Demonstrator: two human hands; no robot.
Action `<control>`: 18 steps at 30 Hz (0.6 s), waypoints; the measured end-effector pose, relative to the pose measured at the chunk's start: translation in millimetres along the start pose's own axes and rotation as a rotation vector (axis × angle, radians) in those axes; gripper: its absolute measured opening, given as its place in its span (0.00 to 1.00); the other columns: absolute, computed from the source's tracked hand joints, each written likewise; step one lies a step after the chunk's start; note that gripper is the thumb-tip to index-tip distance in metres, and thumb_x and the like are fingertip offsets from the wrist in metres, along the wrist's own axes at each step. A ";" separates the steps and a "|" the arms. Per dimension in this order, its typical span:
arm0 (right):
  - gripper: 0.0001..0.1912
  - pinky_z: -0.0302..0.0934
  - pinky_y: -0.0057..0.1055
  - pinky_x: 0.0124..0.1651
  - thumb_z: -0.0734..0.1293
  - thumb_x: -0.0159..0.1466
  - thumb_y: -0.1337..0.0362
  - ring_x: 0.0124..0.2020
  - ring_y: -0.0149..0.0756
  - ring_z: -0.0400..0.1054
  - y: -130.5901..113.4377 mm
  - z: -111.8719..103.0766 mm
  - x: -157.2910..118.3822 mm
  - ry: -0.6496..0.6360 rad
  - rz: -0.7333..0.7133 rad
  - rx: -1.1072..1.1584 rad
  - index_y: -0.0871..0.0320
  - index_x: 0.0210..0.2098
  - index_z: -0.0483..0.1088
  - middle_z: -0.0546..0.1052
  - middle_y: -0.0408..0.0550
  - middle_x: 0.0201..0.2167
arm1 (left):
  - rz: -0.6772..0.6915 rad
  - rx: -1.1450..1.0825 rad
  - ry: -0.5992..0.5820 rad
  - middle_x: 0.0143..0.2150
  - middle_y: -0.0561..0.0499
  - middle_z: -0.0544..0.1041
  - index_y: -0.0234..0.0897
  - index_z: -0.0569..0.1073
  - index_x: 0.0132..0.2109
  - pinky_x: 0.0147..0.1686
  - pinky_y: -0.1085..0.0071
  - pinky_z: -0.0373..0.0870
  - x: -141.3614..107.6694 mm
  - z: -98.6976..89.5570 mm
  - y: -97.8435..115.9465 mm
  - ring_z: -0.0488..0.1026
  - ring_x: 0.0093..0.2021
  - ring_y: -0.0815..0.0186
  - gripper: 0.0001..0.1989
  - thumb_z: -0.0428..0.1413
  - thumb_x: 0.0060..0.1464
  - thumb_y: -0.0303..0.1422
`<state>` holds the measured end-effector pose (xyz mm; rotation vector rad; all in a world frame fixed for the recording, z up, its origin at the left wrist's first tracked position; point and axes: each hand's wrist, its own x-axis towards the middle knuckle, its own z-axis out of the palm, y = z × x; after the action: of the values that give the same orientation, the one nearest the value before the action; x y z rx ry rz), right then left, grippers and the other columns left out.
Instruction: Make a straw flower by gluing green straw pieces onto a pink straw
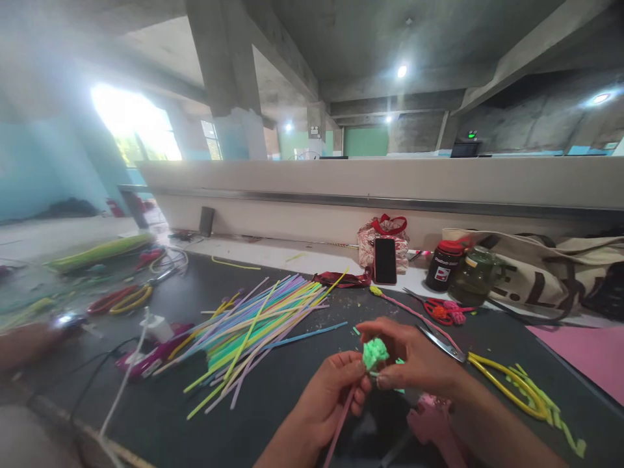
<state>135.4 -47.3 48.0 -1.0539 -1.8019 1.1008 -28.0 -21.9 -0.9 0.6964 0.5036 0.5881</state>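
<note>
In the head view my left hand (336, 387) pinches a pink pipe-cleaner stem (340, 426) just below a fluffy mint-green flower head (375, 354). Curled around the flower head's other side is my right hand (412, 357), thumb and fingers gripping it. A few small green pieces (400, 374) show beside the right fingers. Beneath the right forearm lies a pink tool like a glue gun (433, 426), partly hidden. Scissors with yellow handles (511, 387) rest right of that forearm, beside short yellow-green pieces (548, 406).
Left of my hands spreads a pile of coloured pipe cleaners (263, 331). A magenta glue gun (141, 361) and a white cable (127, 377) lie further left. Behind stand a phone (385, 261), a red-lidded jar (443, 266) and a canvas bag (541, 273). Red-handled scissors (437, 312) lie before them.
</note>
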 end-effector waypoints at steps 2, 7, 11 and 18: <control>0.20 0.58 0.27 0.32 0.68 0.48 0.65 0.32 0.31 0.62 -0.8 2.0 1.0 0.029 -0.023 -0.036 0.55 0.42 0.67 0.66 0.43 0.35 | 0.018 0.061 0.019 0.18 0.54 0.68 0.30 0.68 0.26 0.12 0.83 0.55 -1.1 2.0 0.1 0.62 0.13 0.79 0.10 0.59 0.40 0.34; 0.12 0.57 0.27 0.33 0.65 0.49 0.72 0.31 0.31 0.63 -6.0 2.8 1.1 0.110 -0.042 -0.223 0.56 0.34 0.70 0.68 0.42 0.31 | 0.105 0.223 0.050 0.25 0.50 0.72 0.30 0.71 0.33 0.15 0.82 0.59 -4.9 7.7 2.5 0.67 0.19 0.75 0.12 0.59 0.39 0.33; 0.14 0.57 0.27 0.33 0.65 0.49 0.73 0.31 0.31 0.63 -7.7 4.5 0.4 0.117 -0.088 -0.344 0.55 0.35 0.70 0.69 0.42 0.30 | 0.118 0.333 0.101 0.21 0.52 0.72 0.30 0.72 0.30 0.15 0.81 0.59 -4.7 7.8 0.9 0.66 0.17 0.75 0.10 0.59 0.38 0.33; 0.27 0.57 0.25 0.29 0.71 0.44 0.65 0.28 0.29 0.62 -9.9 0.1 -2.1 0.028 -0.083 -0.251 0.52 0.44 0.66 0.67 0.41 0.33 | 0.099 0.222 0.092 0.16 0.52 0.70 0.30 0.70 0.24 0.12 0.82 0.55 -1.3 3.7 -0.5 0.64 0.13 0.76 0.10 0.60 0.35 0.33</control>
<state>133.6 -52.1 56.7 -1.1212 -1.9796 0.8216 -26.5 -24.7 1.4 0.9123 0.6292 0.6655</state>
